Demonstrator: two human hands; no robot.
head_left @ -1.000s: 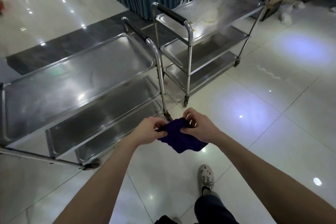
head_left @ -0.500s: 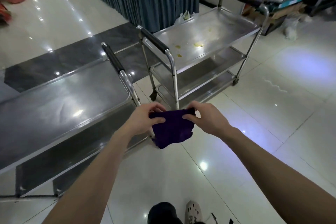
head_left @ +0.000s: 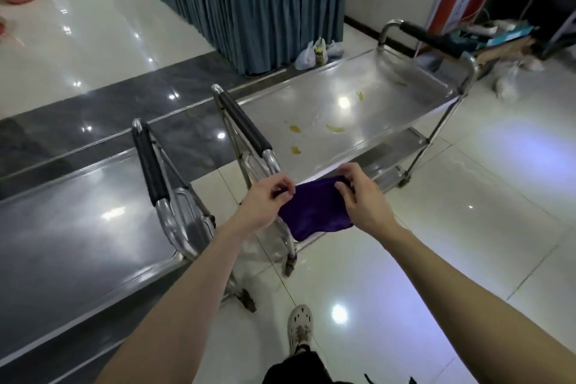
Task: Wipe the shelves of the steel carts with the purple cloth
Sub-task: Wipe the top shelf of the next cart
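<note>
Purple cloth (head_left: 313, 212) hangs spread in the air between both hands. The left hand (head_left: 265, 201) pinches its upper left corner and the right hand (head_left: 363, 199) pinches the upper right. Just beyond the grip lies a steel cart (head_left: 389, 97), its top shelf spotted with yellow stains (head_left: 295, 129). Left of the grip stands a second cart (head_left: 78, 227).

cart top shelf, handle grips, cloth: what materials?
Top shelf: looks like polished stainless steel; it mirrors the ceiling lights.
Handle grips: matte black, probably rubber or foam sleeves; no glare.
Purple cloth: fuzzy nap, hangs limp; likely microfibre.
</note>
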